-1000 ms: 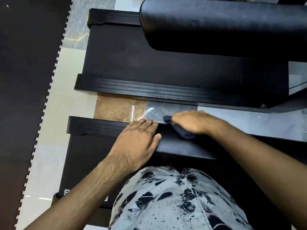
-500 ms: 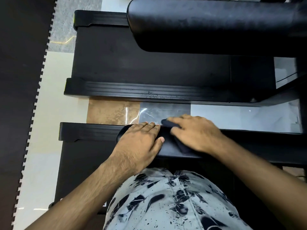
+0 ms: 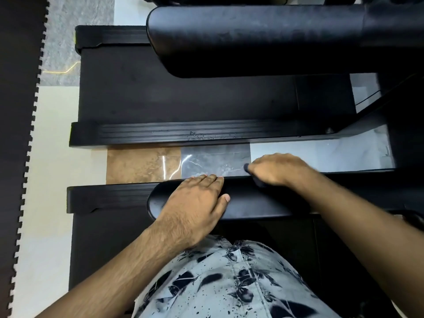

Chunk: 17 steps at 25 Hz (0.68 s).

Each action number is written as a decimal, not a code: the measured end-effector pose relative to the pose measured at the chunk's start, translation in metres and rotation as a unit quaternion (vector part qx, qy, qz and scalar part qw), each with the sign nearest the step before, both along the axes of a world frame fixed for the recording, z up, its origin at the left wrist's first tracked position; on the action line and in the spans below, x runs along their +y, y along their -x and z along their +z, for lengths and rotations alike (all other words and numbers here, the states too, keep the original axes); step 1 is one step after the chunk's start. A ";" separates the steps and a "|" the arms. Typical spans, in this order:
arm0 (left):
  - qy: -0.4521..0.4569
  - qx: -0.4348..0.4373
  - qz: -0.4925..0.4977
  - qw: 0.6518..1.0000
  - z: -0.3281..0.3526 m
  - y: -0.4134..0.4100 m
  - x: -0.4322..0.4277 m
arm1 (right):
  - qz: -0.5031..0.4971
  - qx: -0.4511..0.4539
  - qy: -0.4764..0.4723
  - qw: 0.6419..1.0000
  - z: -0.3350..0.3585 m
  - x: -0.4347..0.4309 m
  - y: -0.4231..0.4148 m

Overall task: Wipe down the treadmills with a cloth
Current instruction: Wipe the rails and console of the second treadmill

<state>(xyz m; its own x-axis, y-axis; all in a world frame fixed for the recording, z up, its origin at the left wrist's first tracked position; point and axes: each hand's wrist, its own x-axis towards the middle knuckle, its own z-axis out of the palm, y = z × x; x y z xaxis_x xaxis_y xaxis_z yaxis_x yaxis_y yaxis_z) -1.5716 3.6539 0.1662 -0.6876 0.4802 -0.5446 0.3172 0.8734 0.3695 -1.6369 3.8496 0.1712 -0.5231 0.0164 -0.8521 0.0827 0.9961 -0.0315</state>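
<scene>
I stand on a black treadmill (image 3: 96, 237) and lean over its padded black handrail (image 3: 263, 205). My left hand (image 3: 195, 200) lies flat on the rail's left end, fingers straight over the far edge. My right hand (image 3: 277, 169) grips a dark cloth (image 3: 258, 182) against the rail's far edge, further right. Only small bits of the cloth show under the fingers. A second black treadmill (image 3: 183, 97) stands beyond, with its own padded handrail (image 3: 252, 40) across the top.
A strip of brown, grey and white floor tiles (image 3: 142, 161) runs between the two treadmills. A black interlocking rubber mat (image 3: 18, 111) covers the floor at the left, beside pale tiles (image 3: 55, 157). My patterned shirt fills the bottom centre.
My right hand has slid the cloth to the right along the handrail, away from my left hand. The left hand stays flat on the rail.
</scene>
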 end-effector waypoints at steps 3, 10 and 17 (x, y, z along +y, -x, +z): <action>-0.006 -0.001 -0.006 1.000 -0.001 0.003 0.006 | 0.037 0.080 0.070 0.994 0.012 -0.010 -0.033; -0.014 -0.009 -0.010 1.000 -0.002 0.005 0.020 | 0.019 0.069 0.022 0.997 0.007 0.006 -0.030; -0.004 -0.008 -0.005 1.000 -0.002 0.004 0.047 | -0.020 0.066 0.012 0.998 0.005 0.035 -0.025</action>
<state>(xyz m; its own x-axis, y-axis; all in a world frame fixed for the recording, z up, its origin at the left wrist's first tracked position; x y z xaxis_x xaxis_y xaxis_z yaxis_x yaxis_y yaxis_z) -1.5753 3.7010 0.1639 -0.6737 0.4915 -0.5519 0.3203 0.8672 0.3812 -1.6116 3.8850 0.1764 -0.6307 0.0200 -0.7757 0.1161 0.9908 -0.0689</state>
